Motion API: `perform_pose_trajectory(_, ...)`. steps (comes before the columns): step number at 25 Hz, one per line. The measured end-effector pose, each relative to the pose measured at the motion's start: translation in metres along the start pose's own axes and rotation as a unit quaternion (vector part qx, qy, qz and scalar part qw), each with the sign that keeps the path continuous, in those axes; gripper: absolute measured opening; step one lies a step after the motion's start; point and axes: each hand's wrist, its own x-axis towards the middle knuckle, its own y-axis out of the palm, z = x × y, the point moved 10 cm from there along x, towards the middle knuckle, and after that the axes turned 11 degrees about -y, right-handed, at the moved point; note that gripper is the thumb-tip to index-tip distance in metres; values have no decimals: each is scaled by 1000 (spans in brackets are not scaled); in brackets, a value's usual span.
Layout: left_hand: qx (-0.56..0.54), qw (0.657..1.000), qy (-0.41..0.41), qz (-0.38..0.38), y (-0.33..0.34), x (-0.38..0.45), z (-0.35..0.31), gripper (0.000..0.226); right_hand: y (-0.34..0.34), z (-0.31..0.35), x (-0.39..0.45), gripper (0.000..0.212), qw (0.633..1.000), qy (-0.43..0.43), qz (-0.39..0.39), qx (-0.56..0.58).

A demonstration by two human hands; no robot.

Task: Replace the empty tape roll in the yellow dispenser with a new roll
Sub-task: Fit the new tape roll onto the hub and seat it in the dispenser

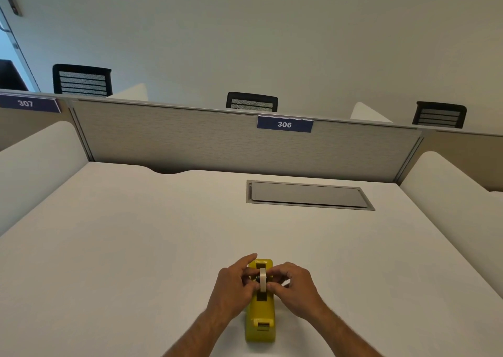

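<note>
The yellow tape dispenser (pixel 260 316) lies on the white desk (pixel 136 248) near its front edge, cutter end toward me. A pale tape roll (pixel 263 282) stands upright in the dispenser's slot, with a dark hub showing on its left side. My left hand (pixel 234 286) pinches the roll and hub from the left, index finger stretched along the dispenser's far end. My right hand (pixel 295 288) pinches the roll from the right. Whether the roll is seated or held just above the slot I cannot tell.
A grey recessed cable hatch (pixel 309 195) sits in the desk at the back right. A fabric partition (pixel 190 139) with a blue 306 label (pixel 284 124) closes the far side. White side dividers (pixel 449 193) flank the desk. Black chair backs (pixel 251 102) rise behind the partition.
</note>
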Motion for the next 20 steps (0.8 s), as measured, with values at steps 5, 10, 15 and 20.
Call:
perform_pose_trajectory(5, 17, 1000, 9, 6, 1, 3, -2, 65, -2, 1, 3, 23, 1000, -2, -4, -4)
perform_pose_trajectory(10, 25, 999, 23, 4, 0, 4, -2, 64, -3, 5, 4, 22, 1000, -13, -5, 1)
perform_pose_trajectory(15, 39, 999, 27, 11, 1, 4, -2, 65, -4, 7, 5, 22, 1000, -22, -2, -18)
perform_pose_trajectory(20, 142, 987, 75, 13, 8, 1, -6, 64, -4, 8, 5, 19, 999, -28, 0, -31)
